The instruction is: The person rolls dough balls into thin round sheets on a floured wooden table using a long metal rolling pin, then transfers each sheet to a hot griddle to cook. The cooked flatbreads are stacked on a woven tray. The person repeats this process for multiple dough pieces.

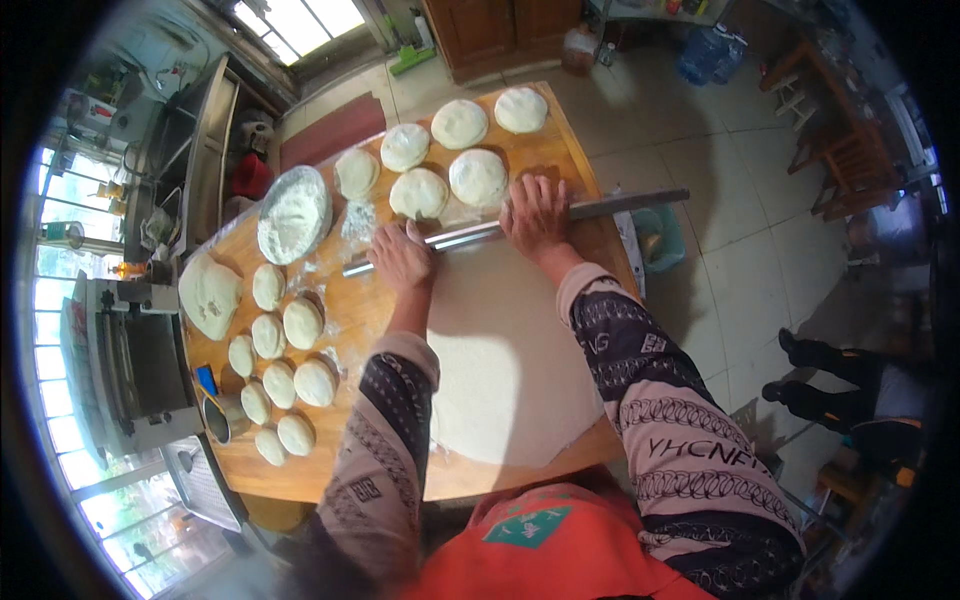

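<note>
A long metal rolling pin [466, 235] lies slantwise across the far part of a wide, thin sheet of dough [480, 367]. My left hand [403, 257] is on the pin toward its left end, fingers curled over it. Farther right, my right hand [537, 217] grips the same pin, and the pin's right end reaches past the board's edge. Just beyond the pin, round dough pieces [478, 177] lie on the wooden board [349, 315]. To the left of my left hand stands a metal bowl of flour [294, 214], with loose flour scattered nearby.
Several smaller dough rounds [303, 323] and a large dough lump [210, 295] occupy the board's left side. A metal cup [225, 418] stands at its left edge. Beyond the right edge is a teal bin [660, 238]. A person's legs [825, 375] show at far right.
</note>
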`<move>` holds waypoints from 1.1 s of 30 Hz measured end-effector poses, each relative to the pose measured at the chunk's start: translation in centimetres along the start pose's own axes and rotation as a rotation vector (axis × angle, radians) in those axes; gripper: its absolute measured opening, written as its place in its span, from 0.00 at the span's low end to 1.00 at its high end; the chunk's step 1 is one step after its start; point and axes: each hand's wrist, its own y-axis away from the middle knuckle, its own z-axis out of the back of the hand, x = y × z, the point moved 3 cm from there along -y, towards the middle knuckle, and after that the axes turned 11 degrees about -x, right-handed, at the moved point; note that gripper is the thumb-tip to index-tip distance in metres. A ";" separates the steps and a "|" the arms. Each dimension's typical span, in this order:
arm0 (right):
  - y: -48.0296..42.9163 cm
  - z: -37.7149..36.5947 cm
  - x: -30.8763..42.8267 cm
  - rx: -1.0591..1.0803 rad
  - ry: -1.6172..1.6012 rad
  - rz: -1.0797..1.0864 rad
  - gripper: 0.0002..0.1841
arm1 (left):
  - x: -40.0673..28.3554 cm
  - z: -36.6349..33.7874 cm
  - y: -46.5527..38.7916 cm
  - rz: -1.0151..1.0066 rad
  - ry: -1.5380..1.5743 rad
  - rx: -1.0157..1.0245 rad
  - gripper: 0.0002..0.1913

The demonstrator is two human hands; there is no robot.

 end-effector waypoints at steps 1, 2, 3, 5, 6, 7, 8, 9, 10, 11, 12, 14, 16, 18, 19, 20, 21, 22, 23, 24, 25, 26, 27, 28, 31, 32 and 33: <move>0.3 0.1 -0.2 0.029 -0.017 -0.053 0.26 | 0.6 -0.2 0.1 0.020 -0.050 0.105 0.18; 1.3 0.9 -0.7 0.061 -0.048 -0.094 0.26 | 1.3 0.5 1.0 -0.020 0.032 0.123 0.20; 3.0 2.4 -1.2 0.014 -0.031 -0.106 0.28 | 2.2 1.6 1.9 -0.079 0.114 0.115 0.22; 7.8 6.7 -3.2 -0.086 -0.031 -0.105 0.31 | 5.0 4.6 4.8 -0.123 0.093 0.198 0.24; 11.0 9.1 -4.4 -0.059 -0.012 -0.130 0.36 | 6.5 6.3 6.8 -0.114 0.075 0.274 0.25; 14.4 11.8 -5.5 -0.032 0.005 -0.152 0.42 | 7.6 8.2 8.9 -0.152 0.107 0.283 0.27; 18.1 14.6 -6.1 -0.016 0.047 -0.146 0.46 | 8.8 10.1 11.2 -0.124 0.119 0.350 0.28; 22.0 17.4 -6.4 -0.022 0.065 -0.153 0.50 | 9.5 12.1 13.7 -0.120 0.143 0.365 0.29; 26.1 19.8 -6.4 0.060 0.095 -0.191 0.53 | 10.2 14.1 16.2 -0.141 0.139 0.451 0.30; 30.4 22.4 -6.1 0.144 0.116 -0.236 0.56 | 10.7 16.3 18.6 -0.157 0.188 0.463 0.31; 34.5 24.8 -5.5 0.162 0.113 -0.253 0.57 | 11.1 18.6 20.8 -0.207 0.251 0.462 0.31; 42.4 29.1 -4.1 0.296 0.132 -0.269 0.56 | 12.1 22.7 24.4 -0.251 0.284 0.544 0.30; 49.0 32.7 -2.9 0.425 0.109 -0.358 0.51 | 13.0 26.0 26.7 -0.317 0.273 0.643 0.29; 53.4 35.3 -1.7 0.469 0.040 -0.405 0.42 | 13.8 27.1 27.1 -0.328 0.281 0.693 0.28; 54.7 35.7 -1.1 0.557 0.020 -0.417 0.37 | 14.1 26.8 26.8 -0.338 0.283 0.685 0.28; 55.0 36.4 -0.4 0.476 -0.045 -0.405 0.35 | 14.4 25.8 26.3 -0.345 0.291 0.650 0.29; 54.9 36.1 0.3 0.468 -0.106 -0.438 0.32 | 14.8 24.7 25.1 -0.346 0.282 0.406 0.28; 54.5 35.5 1.4 0.466 -0.168 -0.468 0.29 | 15.4 22.9 24.1 -0.128 0.363 0.279 0.27; 53.7 34.4 2.7 0.441 -0.224 -0.527 0.25 | 15.9 21.2 23.2 0.036 0.417 0.073 0.27; 52.5 32.6 4.2 0.418 -0.279 -0.579 0.22 | 16.5 18.2 22.7 0.369 0.521 0.262 0.26; 51.5 30.7 5.9 0.438 -0.245 -0.648 0.21 | 16.7 15.5 22.1 0.662 0.618 0.408 0.25; 50.3 28.7 7.5 0.456 -0.210 -0.715 0.19 | 16.5 13.8 22.0 0.954 0.717 0.557 0.26; 49.1 26.9 9.0 0.403 -0.255 -0.758 0.19 | 15.6 12.9 21.4 1.078 0.766 0.640 0.28; 48.3 25.9 10.6 0.288 -0.345 -0.773 0.19 | 14.2 12.6 20.6 1.193 0.808 0.730 0.30; 46.7 23.3 13.5 0.240 -0.305 -0.739 0.21 | 5.4 15.2 18.2 1.155 1.094 0.944 0.35; 46.4 22.8 13.9 0.221 -0.250 -0.736 0.22 | 1.7 16.7 17.7 0.971 1.125 1.092 0.37; 46.0 22.5 13.9 0.182 -0.209 -0.718 0.22 | -2.0 18.0 17.3 0.860 1.048 1.170 0.37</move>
